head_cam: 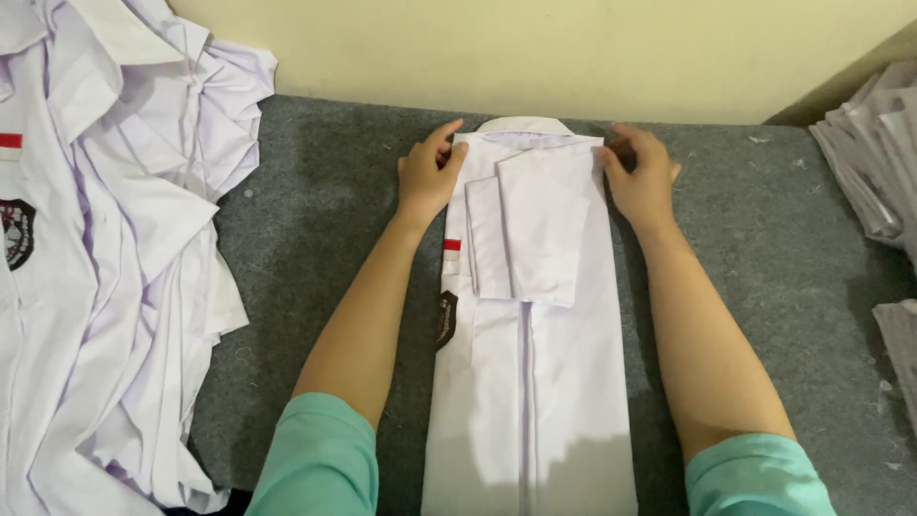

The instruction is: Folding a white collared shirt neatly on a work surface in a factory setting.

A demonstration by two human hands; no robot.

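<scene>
A white shirt (540,363) lies lengthwise on the grey felt surface (764,239), folded into a narrow strip with both short sleeves laid over its back between the two hands. The left hand (430,172) rests flat on the shirt's shoulder edge, fingers pointing away toward the collar (521,125); just below its wrist a small red-and-white patch (452,245) and a dark badge (446,319) show on the fold. The right hand (642,174) presses the opposite shoulder edge, fingers curled at the cloth. Well out beyond the left hand lies a heap of white shirts (105,268); beyond the right hand sits a stack of greyish folded cloth (874,153).
</scene>
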